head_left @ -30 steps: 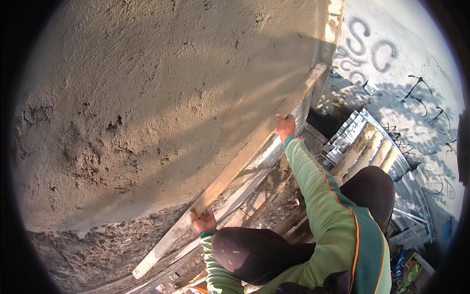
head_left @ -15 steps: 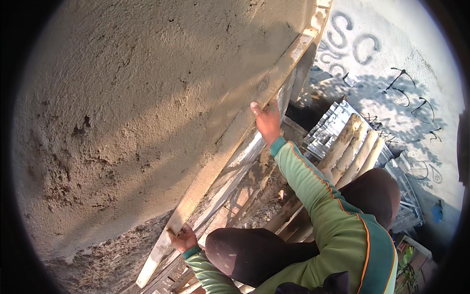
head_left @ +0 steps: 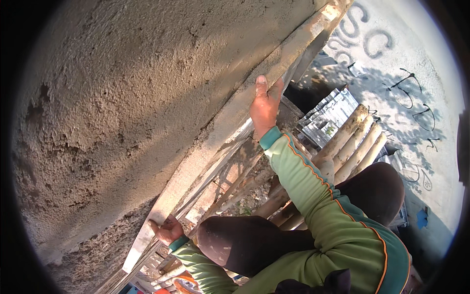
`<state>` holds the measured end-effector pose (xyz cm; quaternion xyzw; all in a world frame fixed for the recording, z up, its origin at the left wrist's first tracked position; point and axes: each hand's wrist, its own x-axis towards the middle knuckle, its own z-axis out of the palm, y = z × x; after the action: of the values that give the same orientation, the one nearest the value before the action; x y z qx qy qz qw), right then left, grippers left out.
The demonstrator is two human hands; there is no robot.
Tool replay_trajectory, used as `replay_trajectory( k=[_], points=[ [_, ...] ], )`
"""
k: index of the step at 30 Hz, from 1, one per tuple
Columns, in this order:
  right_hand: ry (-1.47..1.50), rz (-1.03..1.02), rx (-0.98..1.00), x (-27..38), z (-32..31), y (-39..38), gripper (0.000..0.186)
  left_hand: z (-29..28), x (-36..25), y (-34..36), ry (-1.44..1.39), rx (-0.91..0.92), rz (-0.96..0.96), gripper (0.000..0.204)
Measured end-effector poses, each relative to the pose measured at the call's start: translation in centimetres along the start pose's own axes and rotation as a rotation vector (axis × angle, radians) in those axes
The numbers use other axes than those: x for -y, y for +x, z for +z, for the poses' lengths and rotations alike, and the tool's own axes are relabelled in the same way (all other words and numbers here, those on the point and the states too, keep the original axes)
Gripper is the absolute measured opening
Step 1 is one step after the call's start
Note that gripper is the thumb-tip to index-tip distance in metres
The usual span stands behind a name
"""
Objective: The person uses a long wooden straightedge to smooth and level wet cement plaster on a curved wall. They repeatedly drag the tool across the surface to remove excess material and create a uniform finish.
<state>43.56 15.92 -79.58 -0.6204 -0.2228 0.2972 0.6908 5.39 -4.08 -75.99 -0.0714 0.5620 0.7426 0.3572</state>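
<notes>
A long, narrow straightedge board (head_left: pixel 188 179) lies at a slant along the edge of a rough plastered wall (head_left: pixel 122 112). My left hand (head_left: pixel 167 230) grips the board near its lower end, thumb on the face. Higher up, my right hand (head_left: pixel 265 110) is closed round the board's right edge, with the thumb pressed on its face and the other fingers partly hidden behind. Wet-looking mortar smears part of the board, and a thin dark line runs between its left edge and the plaster.
Bamboo poles (head_left: pixel 348 142) lie beside my bent knees. Behind them are stacked grey sheets (head_left: pixel 329 117) and a pale wall (head_left: pixel 406 54) with painted marks. Rubble and more poles show below, and an orange rounded thing (head_left: pixel 187 284) is at the bottom edge.
The view has shifted, so the plaster's pits appear farther left. More of the board's face shows, and its lower end sits farther left in the picture. Both hands still grip it.
</notes>
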Motion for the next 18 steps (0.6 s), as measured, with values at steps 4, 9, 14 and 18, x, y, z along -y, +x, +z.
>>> replay_trajectory(
  k=[4, 9, 14, 18],
  points=[
    [-0.100, 0.111, -0.033, 0.9, 0.9, -2.7, 0.078, -2.3, -2.6, 2.3, 0.015, -0.058, -0.089, 0.028],
    [-0.172, -0.008, -0.005, -2.6, 1.7, -4.1, 0.076, -1.7, -2.0, 0.0, -0.023, 0.000, 0.095, 0.027],
    [-0.096, 0.119, -0.027, -3.9, -1.3, 3.3, 0.082, 1.5, 3.3, -0.9, 0.098, 0.111, -0.102, 0.027],
    [-0.189, 0.122, 0.024, -4.9, 0.6, -2.5, 0.080, -1.7, -1.5, 1.3, 0.046, -0.031, 0.028, 0.027]
  ],
)
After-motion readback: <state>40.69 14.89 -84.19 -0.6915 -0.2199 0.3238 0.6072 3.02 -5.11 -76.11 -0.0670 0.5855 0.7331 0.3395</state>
